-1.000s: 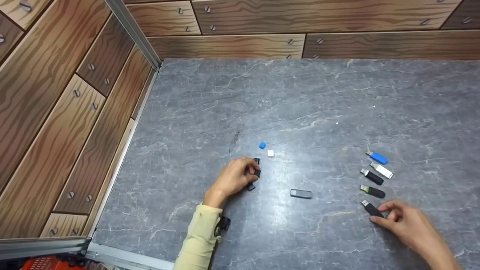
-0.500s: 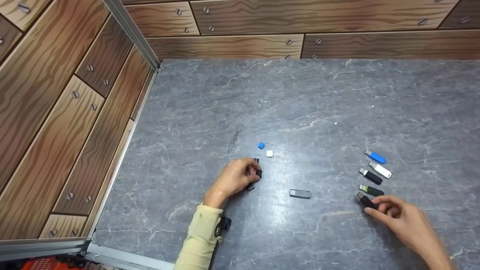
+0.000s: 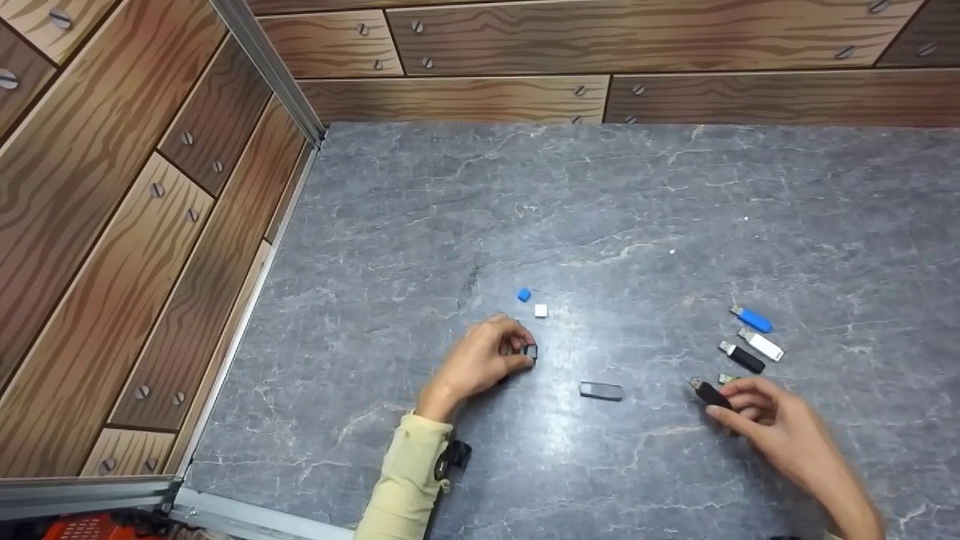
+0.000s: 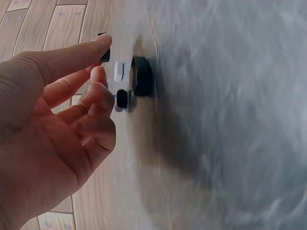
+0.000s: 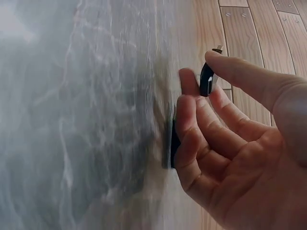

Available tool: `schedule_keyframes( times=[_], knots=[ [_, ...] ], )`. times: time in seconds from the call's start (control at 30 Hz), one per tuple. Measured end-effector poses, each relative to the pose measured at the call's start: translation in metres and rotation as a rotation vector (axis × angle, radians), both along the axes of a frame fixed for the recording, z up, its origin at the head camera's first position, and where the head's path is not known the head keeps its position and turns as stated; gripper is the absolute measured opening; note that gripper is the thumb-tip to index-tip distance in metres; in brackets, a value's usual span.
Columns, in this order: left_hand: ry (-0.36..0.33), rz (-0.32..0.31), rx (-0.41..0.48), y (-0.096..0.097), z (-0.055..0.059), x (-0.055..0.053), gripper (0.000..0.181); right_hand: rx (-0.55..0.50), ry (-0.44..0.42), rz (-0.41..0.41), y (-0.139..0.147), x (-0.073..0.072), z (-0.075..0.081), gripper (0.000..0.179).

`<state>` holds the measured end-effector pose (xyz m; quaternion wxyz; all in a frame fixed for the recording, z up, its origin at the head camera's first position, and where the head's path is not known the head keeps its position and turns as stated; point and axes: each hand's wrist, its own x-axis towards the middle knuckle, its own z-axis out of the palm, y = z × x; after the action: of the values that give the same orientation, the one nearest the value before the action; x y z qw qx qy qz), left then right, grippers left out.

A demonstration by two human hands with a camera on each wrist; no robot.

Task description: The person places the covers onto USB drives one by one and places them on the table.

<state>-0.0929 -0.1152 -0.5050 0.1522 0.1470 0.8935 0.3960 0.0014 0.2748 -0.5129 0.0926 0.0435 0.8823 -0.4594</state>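
In the head view my left hand (image 3: pixel 484 358) pinches a small black cap (image 3: pixel 531 351) between thumb and fingertips; the left wrist view shows this cap (image 4: pixel 105 55) lifted off the table. My right hand (image 3: pixel 772 420) pinches a black USB stick (image 3: pixel 709 394), its metal plug bare and pointing away to the upper left. The right wrist view shows the stick (image 5: pixel 207 79) between thumb and fingers. A black and green USB stick (image 3: pixel 727 379) is mostly hidden behind the right hand. Two dark caps (image 4: pixel 142 76) lie on the table beyond the left hand.
A blue cap (image 3: pixel 524 295) and a white cap (image 3: pixel 541 310) lie past the left hand. Blue (image 3: pixel 752 319), white (image 3: pixel 762 345) and black (image 3: pixel 742 357) uncapped USB sticks lie at right. A grey USB stick (image 3: pixel 601 391) lies between the hands. Wood-patterned panels (image 3: pixel 465 97) border the table.
My right hand has raised the black USB stick and carried it left, covering most of the green-and-black stick. My left hand has lifted the black cap and moved slightly right.
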Motion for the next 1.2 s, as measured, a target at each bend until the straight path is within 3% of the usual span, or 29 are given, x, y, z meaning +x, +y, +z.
schedule_keyframes(
  times=[0.27,0.53,0.8,0.97,1.2],
  knots=[
    [-0.073,0.001,0.097,0.007,0.0,0.002,0.022,-0.146,-0.073,-0.001,-0.009,-0.01,-0.001,0.029],
    [-0.196,0.004,0.235,0.014,-0.001,0.002,0.023,-0.222,-0.068,0.022,-0.019,-0.02,0.0,0.029],
    [-0.186,-0.006,0.295,0.021,-0.004,0.001,0.024,-0.312,-0.105,0.037,-0.03,-0.027,-0.002,0.03],
    [-0.16,-0.003,0.295,0.027,-0.008,0.002,0.021,-0.312,-0.116,0.026,-0.038,-0.03,-0.002,0.031],
    [-0.226,0.028,0.371,0.034,-0.009,0.001,0.02,-0.304,-0.163,0.019,-0.046,-0.039,0.003,0.038]
  ],
)
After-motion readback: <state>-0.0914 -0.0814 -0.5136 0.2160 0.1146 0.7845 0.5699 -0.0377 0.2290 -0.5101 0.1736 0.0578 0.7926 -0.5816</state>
